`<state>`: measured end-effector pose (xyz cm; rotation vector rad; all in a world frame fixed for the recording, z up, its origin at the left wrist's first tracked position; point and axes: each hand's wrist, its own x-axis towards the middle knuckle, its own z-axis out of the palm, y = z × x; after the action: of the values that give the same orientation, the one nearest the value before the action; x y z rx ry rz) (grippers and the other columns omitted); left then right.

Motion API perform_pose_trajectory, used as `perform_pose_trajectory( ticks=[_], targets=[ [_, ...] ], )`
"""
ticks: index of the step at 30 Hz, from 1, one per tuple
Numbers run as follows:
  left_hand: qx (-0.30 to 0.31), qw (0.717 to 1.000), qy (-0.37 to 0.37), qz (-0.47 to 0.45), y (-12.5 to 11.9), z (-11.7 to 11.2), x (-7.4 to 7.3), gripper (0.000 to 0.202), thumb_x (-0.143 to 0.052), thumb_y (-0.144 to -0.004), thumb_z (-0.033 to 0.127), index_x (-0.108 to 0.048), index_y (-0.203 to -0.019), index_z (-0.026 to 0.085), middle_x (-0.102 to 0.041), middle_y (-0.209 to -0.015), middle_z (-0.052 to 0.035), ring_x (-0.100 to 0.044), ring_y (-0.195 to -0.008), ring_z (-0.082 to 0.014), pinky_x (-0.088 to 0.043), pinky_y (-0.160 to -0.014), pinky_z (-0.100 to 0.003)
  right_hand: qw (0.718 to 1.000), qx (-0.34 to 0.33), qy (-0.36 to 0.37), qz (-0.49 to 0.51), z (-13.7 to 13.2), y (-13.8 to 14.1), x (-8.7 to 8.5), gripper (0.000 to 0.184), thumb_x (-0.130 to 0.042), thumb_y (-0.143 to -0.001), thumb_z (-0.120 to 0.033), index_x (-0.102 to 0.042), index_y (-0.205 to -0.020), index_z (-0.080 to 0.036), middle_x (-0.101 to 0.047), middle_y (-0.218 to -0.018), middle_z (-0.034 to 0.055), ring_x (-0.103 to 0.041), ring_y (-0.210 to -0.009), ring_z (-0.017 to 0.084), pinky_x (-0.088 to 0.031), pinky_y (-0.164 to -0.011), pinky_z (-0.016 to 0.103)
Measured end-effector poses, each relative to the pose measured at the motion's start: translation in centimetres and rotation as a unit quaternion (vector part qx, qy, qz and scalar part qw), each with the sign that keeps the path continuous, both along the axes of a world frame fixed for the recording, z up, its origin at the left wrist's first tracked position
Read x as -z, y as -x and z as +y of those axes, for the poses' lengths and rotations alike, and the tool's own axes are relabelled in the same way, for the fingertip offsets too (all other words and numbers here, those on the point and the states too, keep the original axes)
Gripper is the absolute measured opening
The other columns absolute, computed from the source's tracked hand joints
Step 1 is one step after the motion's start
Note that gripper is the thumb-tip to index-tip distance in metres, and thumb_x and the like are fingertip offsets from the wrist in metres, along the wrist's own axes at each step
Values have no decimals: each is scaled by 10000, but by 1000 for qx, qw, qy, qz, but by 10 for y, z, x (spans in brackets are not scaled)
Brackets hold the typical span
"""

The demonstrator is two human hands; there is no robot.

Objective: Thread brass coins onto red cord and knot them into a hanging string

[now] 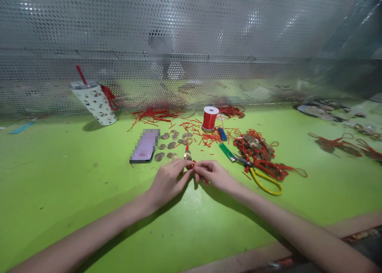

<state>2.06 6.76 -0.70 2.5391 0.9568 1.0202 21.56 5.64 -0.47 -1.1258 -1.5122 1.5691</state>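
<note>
My left hand (168, 180) and my right hand (212, 173) meet over the green table (74, 177), fingertips pinched together on a short red cord with a brass coin (188, 155) threaded on it. The cord runs away from my fingers toward several loose coins (170, 145). Both hands rest low on the table surface. How the cord sits between the fingers is hidden.
A phone (145, 146) lies left of the coins. A red cord spool (210, 118) stands behind, with a blue lighter (222, 134), yellow-handled scissors (253, 172) and a pile of corded coins (256, 147) to the right. A cup with straw (94, 102) leans at back left. A perforated metal screen (191, 46) closes the far side.
</note>
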Motion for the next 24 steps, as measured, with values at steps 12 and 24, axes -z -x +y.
perform_pose_trajectory(
  ticks=[12, 24],
  targets=[
    [39, 990, 127, -51, 1, 8, -6, 102, -635, -937, 164, -722, -990, 167, -770, -924, -39, -697, -810, -166, -528, -736, -287, 999, -9, -23, -27, 0, -1, 3, 321, -582, -950, -447, -624, -791, -171, -617, -666, 6, -448, -533, 107, -323, -515, 254],
    [50, 977, 188, -84, 4, 14, -8, 132, -653, -914, 192, -771, -959, 154, -786, -890, -69, -704, -761, -173, -547, -674, -285, 996, -21, -44, -75, -1, -4, -1, 278, -528, -988, -364, -651, -836, -166, -658, -700, 21, -452, -554, 120, -343, -538, 262]
  ],
)
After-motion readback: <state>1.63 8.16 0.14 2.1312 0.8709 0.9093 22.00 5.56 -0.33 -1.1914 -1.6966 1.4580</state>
